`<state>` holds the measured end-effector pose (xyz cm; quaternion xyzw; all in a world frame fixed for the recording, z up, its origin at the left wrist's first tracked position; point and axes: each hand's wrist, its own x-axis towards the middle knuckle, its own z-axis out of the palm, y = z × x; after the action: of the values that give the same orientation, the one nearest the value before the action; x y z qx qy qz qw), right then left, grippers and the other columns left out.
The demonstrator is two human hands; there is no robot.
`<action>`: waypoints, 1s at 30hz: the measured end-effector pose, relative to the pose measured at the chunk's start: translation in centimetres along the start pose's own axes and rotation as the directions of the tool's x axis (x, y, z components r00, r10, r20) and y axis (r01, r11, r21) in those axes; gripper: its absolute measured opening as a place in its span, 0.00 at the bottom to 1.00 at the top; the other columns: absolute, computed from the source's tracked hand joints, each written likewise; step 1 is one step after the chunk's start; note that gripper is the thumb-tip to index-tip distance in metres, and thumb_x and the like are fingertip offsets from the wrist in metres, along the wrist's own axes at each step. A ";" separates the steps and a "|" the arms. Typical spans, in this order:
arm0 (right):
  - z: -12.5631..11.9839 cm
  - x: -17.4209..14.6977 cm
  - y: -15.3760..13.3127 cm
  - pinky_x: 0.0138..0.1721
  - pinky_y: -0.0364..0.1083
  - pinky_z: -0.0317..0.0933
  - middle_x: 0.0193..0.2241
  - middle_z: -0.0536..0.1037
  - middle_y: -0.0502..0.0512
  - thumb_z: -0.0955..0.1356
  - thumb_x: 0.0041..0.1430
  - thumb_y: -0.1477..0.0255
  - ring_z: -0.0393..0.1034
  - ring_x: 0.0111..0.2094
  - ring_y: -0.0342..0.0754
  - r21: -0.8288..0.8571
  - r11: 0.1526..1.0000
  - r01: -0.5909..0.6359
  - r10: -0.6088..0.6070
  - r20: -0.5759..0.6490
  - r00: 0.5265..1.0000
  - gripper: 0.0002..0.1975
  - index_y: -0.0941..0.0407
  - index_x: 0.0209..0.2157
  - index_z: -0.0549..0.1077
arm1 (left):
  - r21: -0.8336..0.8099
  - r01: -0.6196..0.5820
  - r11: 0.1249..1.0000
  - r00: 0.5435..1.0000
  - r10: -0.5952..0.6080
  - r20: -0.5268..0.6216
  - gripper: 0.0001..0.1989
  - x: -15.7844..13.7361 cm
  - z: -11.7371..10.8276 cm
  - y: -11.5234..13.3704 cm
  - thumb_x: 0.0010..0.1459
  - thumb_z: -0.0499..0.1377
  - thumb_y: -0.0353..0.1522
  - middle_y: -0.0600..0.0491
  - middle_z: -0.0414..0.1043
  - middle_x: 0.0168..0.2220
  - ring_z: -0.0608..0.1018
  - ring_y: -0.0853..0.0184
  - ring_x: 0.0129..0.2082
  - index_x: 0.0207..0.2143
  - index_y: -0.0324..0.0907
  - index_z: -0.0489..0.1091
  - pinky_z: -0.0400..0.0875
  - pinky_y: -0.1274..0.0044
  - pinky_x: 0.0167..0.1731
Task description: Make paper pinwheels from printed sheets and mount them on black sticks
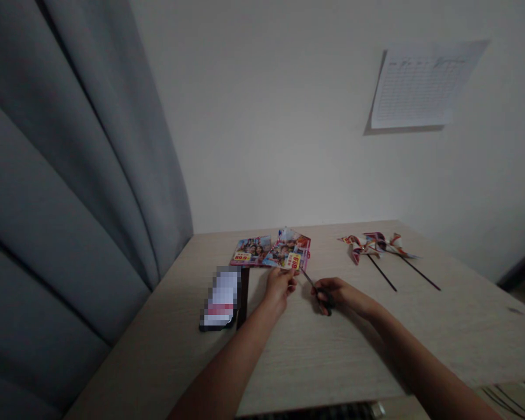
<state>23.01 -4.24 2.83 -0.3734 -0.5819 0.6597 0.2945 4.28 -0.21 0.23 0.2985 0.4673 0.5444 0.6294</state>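
My left hand [280,287] pinches the near edge of a colourful printed leaflet [284,248] with a yellow price patch. In my right hand [339,291] is a pair of scissors [326,298] with dark handles. The blades point up and left, their tips at the leaflet's lower right corner; whether they touch the paper is hard to tell. A similar printed sheet [252,249] lies just left of the leaflet, close against or under it.
A phone [222,297] with a blurred-out screen lies left of my left forearm, beside a dark brown strip [243,294]. Two paper pinwheels [362,248] on dark sticks lie at the right of the wooden table [324,361]. A grey curtain [91,146] hangs left; a printed sheet [415,90] is on the wall.
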 end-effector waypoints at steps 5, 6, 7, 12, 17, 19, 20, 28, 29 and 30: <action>0.0 0.1 0.1 0.27 0.44 0.56 0.20 0.73 0.50 0.74 0.48 0.57 0.68 0.21 0.44 0.012 1.000 0.016 -0.016 0.007 1.000 0.23 0.61 0.35 0.70 | 0.008 -0.003 1.000 1.000 0.003 0.025 0.09 -0.3 0.1 0.0 0.50 0.66 0.25 0.54 0.76 0.26 0.68 0.79 0.15 0.31 0.38 0.68 0.57 0.84 0.16; 0.0 0.1 0.2 0.27 0.44 0.56 0.20 0.73 0.50 0.74 0.48 0.57 0.68 0.21 0.44 0.015 1.000 0.021 -0.021 0.007 1.000 0.23 0.61 0.35 0.70 | 0.011 -0.003 1.000 0.999 0.002 0.032 0.08 -0.3 0.1 0.0 0.49 0.66 0.25 0.53 0.76 0.26 0.68 0.78 0.15 0.31 0.37 0.68 0.57 0.84 0.16; 0.0 0.2 0.2 0.27 0.44 0.57 0.20 0.73 0.51 0.74 0.49 0.57 0.68 0.21 0.44 0.018 1.000 0.026 -0.026 0.004 1.000 0.22 0.61 0.35 0.70 | 0.014 -0.003 1.000 0.999 0.002 0.037 0.09 -0.4 0.2 0.0 0.49 0.66 0.26 0.53 0.76 0.26 0.68 0.78 0.15 0.31 0.37 0.68 0.57 0.84 0.16; -0.2 0.3 0.6 0.26 0.44 0.57 0.20 0.74 0.51 0.74 0.49 0.58 0.68 0.21 0.44 0.028 0.999 0.039 -0.039 -0.004 0.999 0.21 0.61 0.34 0.70 | 0.025 -0.005 1.000 0.999 0.004 0.054 0.09 -0.3 0.1 -0.3 0.49 0.66 0.27 0.53 0.76 0.27 0.67 0.79 0.15 0.32 0.37 0.68 0.57 0.84 0.16; -0.3 0.6 1.0 0.25 0.43 0.56 0.20 0.73 0.50 0.74 0.48 0.59 0.67 0.20 0.43 0.057 0.997 0.043 -0.043 0.000 0.999 0.21 0.61 0.34 0.70 | 0.026 -0.006 1.000 0.999 0.005 0.052 0.10 -0.2 0.1 -0.4 0.49 0.65 0.26 0.54 0.76 0.27 0.68 0.79 0.16 0.33 0.38 0.67 0.56 0.84 0.16; -0.3 0.6 1.0 0.25 0.43 0.56 0.20 0.73 0.50 0.74 0.48 0.59 0.67 0.20 0.43 0.056 0.998 0.041 -0.041 -0.006 0.999 0.20 0.61 0.34 0.70 | 0.028 -0.007 1.000 0.999 0.006 0.051 0.10 -0.3 0.0 -0.4 0.50 0.65 0.26 0.54 0.76 0.27 0.68 0.79 0.16 0.33 0.38 0.67 0.56 0.85 0.16; -0.2 0.6 1.0 0.25 0.43 0.56 0.20 0.73 0.50 0.74 0.49 0.59 0.67 0.20 0.43 0.054 0.998 0.041 -0.041 -0.009 0.999 0.20 0.61 0.34 0.70 | 0.029 -0.009 1.000 0.999 0.007 0.051 0.10 -0.3 0.0 -0.4 0.50 0.65 0.26 0.54 0.76 0.27 0.68 0.79 0.16 0.33 0.38 0.67 0.56 0.85 0.16; -0.2 0.6 0.9 0.25 0.44 0.56 0.19 0.72 0.49 0.74 0.47 0.58 0.67 0.20 0.43 0.026 0.999 0.026 -0.026 -0.014 1.000 0.21 0.60 0.33 0.70 | 0.043 -0.010 0.999 0.999 0.008 0.043 0.08 -0.4 0.2 -0.3 0.50 0.64 0.26 0.54 0.75 0.27 0.68 0.79 0.16 0.31 0.38 0.67 0.56 0.84 0.16; -0.2 0.6 0.9 0.25 0.44 0.56 0.19 0.72 0.49 0.74 0.47 0.58 0.67 0.20 0.43 0.024 0.999 0.027 -0.027 -0.014 1.000 0.21 0.60 0.32 0.70 | 0.043 -0.011 0.999 0.999 0.010 0.044 0.08 -0.4 0.2 -0.3 0.51 0.64 0.25 0.54 0.75 0.27 0.68 0.79 0.16 0.32 0.38 0.67 0.56 0.84 0.16; -0.2 0.6 0.9 0.25 0.44 0.56 0.19 0.72 0.49 0.74 0.47 0.59 0.67 0.20 0.43 0.023 0.999 0.028 -0.028 -0.014 1.000 0.20 0.60 0.32 0.70 | 0.042 -0.013 0.999 0.999 0.011 0.044 0.08 -0.4 0.2 -0.3 0.51 0.64 0.26 0.54 0.75 0.27 0.68 0.79 0.16 0.32 0.38 0.67 0.56 0.84 0.16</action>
<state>22.88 -3.78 1.89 -0.3663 -0.5772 0.6597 0.3122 4.60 -0.64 0.15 0.3264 0.4630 0.5313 0.6299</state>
